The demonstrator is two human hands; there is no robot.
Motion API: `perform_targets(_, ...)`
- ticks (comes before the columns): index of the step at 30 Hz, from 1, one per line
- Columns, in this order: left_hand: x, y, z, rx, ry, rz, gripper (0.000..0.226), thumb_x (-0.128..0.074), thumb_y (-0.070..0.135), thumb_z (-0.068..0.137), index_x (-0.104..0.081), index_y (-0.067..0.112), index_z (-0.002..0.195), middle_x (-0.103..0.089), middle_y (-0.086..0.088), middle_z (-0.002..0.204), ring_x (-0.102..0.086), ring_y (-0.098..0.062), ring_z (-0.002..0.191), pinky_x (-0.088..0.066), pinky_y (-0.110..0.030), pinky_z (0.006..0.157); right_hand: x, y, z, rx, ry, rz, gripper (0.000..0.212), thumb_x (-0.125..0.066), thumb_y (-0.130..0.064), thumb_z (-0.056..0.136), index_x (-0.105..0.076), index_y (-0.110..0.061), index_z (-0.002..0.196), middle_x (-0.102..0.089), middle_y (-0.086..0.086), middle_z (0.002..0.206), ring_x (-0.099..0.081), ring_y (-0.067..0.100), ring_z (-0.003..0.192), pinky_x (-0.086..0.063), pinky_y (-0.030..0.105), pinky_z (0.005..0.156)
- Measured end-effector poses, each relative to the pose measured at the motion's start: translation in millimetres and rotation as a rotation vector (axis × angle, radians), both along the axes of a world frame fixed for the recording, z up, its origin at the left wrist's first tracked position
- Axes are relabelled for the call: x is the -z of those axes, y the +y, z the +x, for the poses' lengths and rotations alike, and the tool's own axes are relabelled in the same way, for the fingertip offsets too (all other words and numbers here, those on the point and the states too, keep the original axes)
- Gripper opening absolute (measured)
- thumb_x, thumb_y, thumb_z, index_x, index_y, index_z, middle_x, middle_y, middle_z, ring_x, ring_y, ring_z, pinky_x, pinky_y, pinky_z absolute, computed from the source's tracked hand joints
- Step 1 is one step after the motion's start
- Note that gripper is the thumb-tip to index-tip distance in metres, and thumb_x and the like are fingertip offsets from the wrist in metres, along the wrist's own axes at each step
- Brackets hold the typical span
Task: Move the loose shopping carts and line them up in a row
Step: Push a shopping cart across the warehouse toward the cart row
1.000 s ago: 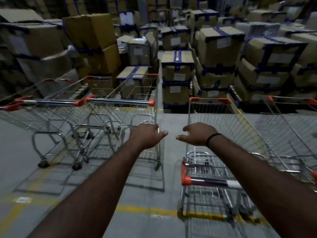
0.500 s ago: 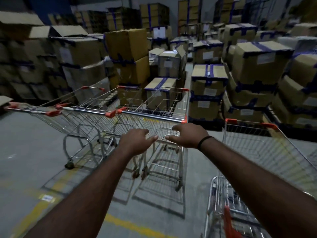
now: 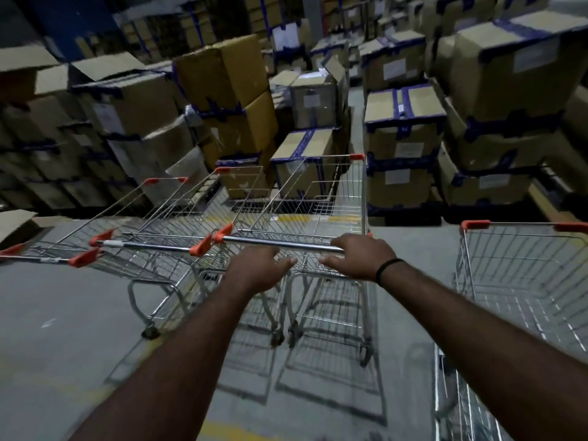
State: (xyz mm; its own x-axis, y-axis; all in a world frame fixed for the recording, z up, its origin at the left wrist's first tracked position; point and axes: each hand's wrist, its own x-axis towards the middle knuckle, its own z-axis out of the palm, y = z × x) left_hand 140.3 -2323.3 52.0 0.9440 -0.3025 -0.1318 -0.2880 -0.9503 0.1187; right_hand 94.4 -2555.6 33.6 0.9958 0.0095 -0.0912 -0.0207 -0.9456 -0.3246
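Three wire shopping carts with orange handle caps stand side by side ahead of me. The left cart [image 3: 105, 230] and the middle cart [image 3: 178, 218] are beside the right cart [image 3: 318, 202], which is straight in front. My right hand [image 3: 359, 257] lies over the right end of that cart's steel handle [image 3: 280, 244], fingers curled over the bar, thumb below it. My left hand [image 3: 259, 270] hovers just under the handle's middle with straight fingers, holding nothing. A fourth cart [image 3: 521, 281] stands apart at my right.
Stacks of taped cardboard boxes [image 3: 404, 135] wall off the far side, just beyond the carts' fronts. A flattened box [image 3: 16, 224] lies at the far left. Grey concrete floor [image 3: 63, 329] with a yellow line stretches to my left and below my arms.
I have turned left from the lone cart to the row. Both hands have reached forward to the right cart's handle, and the right hand has come down on it.
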Motion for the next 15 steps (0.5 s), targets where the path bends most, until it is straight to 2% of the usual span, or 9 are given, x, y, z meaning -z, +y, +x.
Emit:
perform_targets(3, 12, -2, 26, 0.010, 0.032, 0.012, 0.078, -0.035, 0.084, 0.085, -0.061, 0.027, 0.131, -0.068, -0.004, 0.128, -0.061, -0.025, 0.118, -0.048, -0.052, 0.101, 18, -5, 17, 0.034, 0.015, 0.022, 0.058, -0.045, -0.077, 0.088, -0.064, -0.032, 0.118, -0.064, -0.002, 0.113, -0.061, 0.022, 0.107, -0.046, 0.043, 0.094)
perform_targets(8, 24, -4, 79, 0.087, 0.023, 0.028, 0.064, -0.045, 0.071, 0.094, -0.065, 0.018, 0.125, -0.067, -0.006, 0.122, -0.062, -0.024, 0.108, -0.053, -0.047, 0.095, 43, -5, 48, 0.121, 0.023, 0.057, 0.069, -0.045, -0.076, 0.090, -0.056, -0.029, 0.139, -0.055, 0.003, 0.135, -0.052, 0.026, 0.125, -0.036, 0.050, 0.109)
perform_targets(11, 38, 4, 112, 0.125, 0.017, 0.050, 0.067, -0.040, 0.076, 0.092, -0.066, 0.021, 0.120, -0.066, -0.005, 0.120, -0.062, -0.023, 0.105, -0.053, -0.047, 0.095, 57, -3, 70, 0.145, 0.029, 0.034, 0.069, -0.043, -0.074, 0.091, -0.058, -0.025, 0.137, -0.054, 0.006, 0.139, -0.050, 0.028, 0.129, -0.026, 0.054, 0.116)
perform_targets(15, 64, 17, 153, 0.208, 0.012, 0.099, 0.071, -0.034, 0.075, 0.094, -0.065, 0.019, 0.126, -0.061, -0.010, 0.128, -0.058, -0.027, 0.115, -0.050, -0.047, 0.098, 79, 6, 91, 0.227, 0.086, -0.023, 0.071, -0.030, -0.078, 0.091, -0.061, -0.030, 0.133, -0.051, 0.004, 0.147, -0.046, 0.023, 0.137, -0.008, 0.061, 0.120)
